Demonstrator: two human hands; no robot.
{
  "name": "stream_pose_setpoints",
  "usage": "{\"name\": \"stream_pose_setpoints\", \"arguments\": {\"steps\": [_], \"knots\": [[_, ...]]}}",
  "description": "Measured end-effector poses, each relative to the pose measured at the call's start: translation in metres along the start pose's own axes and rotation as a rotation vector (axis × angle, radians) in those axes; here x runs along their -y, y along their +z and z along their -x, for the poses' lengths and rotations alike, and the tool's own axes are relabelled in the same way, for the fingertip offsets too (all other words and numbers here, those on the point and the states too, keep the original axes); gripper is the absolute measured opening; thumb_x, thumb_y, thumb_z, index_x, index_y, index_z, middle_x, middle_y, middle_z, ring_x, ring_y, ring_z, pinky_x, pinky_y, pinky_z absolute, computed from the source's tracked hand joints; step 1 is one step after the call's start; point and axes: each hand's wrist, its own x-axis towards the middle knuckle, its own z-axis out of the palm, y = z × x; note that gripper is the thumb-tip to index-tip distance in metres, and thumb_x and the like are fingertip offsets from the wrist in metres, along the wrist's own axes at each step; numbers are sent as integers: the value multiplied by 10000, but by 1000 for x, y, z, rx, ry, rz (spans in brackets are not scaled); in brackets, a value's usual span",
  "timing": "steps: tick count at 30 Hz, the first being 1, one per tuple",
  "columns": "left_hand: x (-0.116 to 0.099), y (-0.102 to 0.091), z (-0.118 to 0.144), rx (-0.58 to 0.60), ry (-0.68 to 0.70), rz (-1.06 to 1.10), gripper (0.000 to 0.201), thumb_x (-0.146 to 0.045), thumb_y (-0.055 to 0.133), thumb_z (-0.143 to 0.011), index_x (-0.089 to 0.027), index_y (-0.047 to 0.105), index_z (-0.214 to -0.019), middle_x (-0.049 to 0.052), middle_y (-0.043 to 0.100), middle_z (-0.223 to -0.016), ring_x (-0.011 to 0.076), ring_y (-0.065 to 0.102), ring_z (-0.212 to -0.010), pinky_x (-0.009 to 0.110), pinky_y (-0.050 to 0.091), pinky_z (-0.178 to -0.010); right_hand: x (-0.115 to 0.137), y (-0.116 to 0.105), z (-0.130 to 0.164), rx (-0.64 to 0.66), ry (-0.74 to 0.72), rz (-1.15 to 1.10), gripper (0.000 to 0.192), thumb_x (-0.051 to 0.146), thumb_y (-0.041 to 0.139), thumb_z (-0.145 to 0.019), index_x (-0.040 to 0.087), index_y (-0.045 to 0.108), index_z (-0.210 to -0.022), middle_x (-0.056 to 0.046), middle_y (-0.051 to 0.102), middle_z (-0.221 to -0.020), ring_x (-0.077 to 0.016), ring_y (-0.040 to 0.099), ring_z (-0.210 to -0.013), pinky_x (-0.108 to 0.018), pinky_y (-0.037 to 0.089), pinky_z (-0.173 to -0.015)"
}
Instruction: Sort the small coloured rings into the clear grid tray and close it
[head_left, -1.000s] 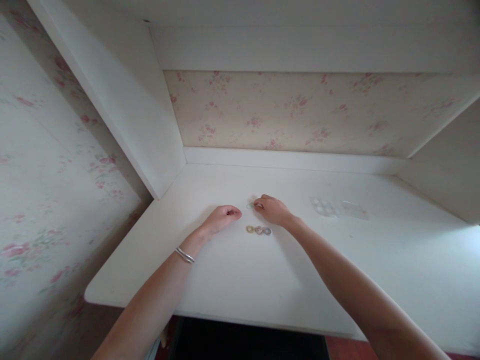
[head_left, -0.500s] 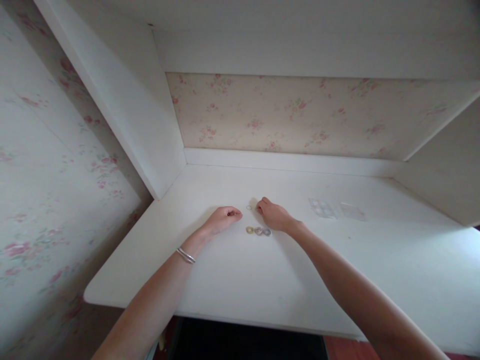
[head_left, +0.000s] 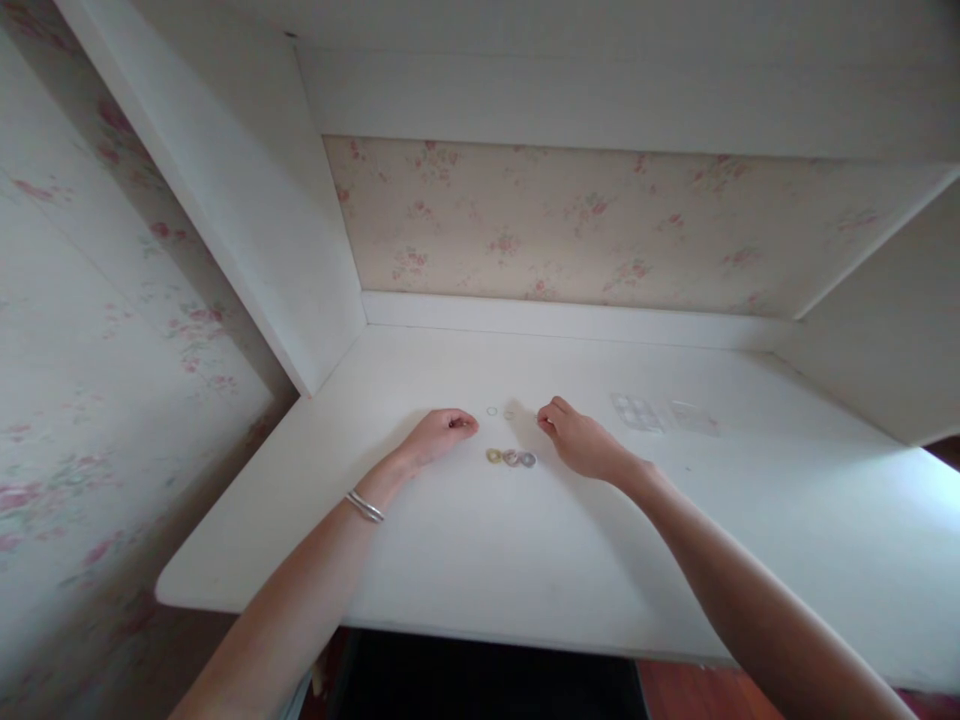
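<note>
My left hand [head_left: 442, 435] rests on the white desk with thumb and fingertips pinched together; anything between them is too small to make out. To its right lie two thin, pale rings: one ring [head_left: 492, 411] near my left fingertips and another ring [head_left: 508, 415] just beside it. My right hand [head_left: 577, 437] is closed in a pinch right of the rings, apart from them, its contents hidden. Nearer to me, a yellowish ring-shaped bundle [head_left: 493, 456], a pinkish one [head_left: 511, 458] and a grey-violet one [head_left: 528, 460] lie in a row.
A clear compartment box [head_left: 637, 412] lies to the right, with a flat clear plastic piece [head_left: 694, 418] next to it. White side panels and a back ledge [head_left: 570, 318] enclose the desk [head_left: 480, 560]. Its front edge drops to a dark space below.
My right hand has moved right, away from the rings. A second thin ring now shows on the desk beside the first. My left hand keeps its pinch; the view has shifted slightly.
</note>
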Motion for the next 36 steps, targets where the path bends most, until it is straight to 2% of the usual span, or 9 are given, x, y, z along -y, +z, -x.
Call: {"name": "stream_pose_setpoints", "arguments": {"steps": [7, 11, 15, 21, 29, 36], "knots": [[0, 2, 0, -12, -9, -5, 343, -422, 579, -731, -152, 673, -920, 36, 675, -900, 170, 570, -840, 268, 402, -749, 1, 2, 41, 99, -63, 76, 221, 180, 303, -950, 174, 519, -899, -55, 519, -918, -122, 538, -642, -269, 282, -570], [-1, 3, -2, -23, -2, -17, 332, -416, 585, -730, -155, 670, -915, 35, 676, -892, 170, 573, -837, 268, 404, -752, 1, 6, 46, 86, -87, 102, 229, 186, 310, -950, 179, 533, -902, -55, 528, -914, -127, 540, -635, -273, 282, -572], [0, 3, -2, -19, 5, -15, 313, -411, 586, -735, -162, 670, -904, 33, 680, -909, 167, 577, -851, 262, 402, -758, -5, 3, 44, 47, -63, 19, 232, 199, 325, -946, 191, 554, -913, -52, 539, -917, -123, 546, -654, -258, 309, -589], [1, 4, -2, -16, 11, -21, 327, -434, 584, -737, -166, 679, -899, 32, 685, -908, 169, 578, -847, 264, 406, -756, -13, 0, 19, -47, -1, -124, 225, 236, 372, -933, 206, 594, -909, -45, 569, -936, -134, 569, -782, -235, 369, -696], [-1, 4, -1, -21, 13, -51, 288, -400, 576, -748, -180, 688, -896, 23, 688, -910, 164, 583, -836, 262, 414, -764, 6, 21, -37, 69, -8, -52, 264, 307, 434, -909, 260, 602, -1107, -47, 570, -1044, -158, 589, -855, -236, 382, -736], [-1, 3, -1, -10, 20, -64, 293, -405, 568, -752, -182, 686, -901, 21, 687, -900, 163, 584, -828, 261, 415, -756, 9, 21, -51, 130, -14, 10, 238, 246, 412, -919, 194, 645, -908, -65, 578, -1001, -159, 590, -844, -231, 382, -710]]}}
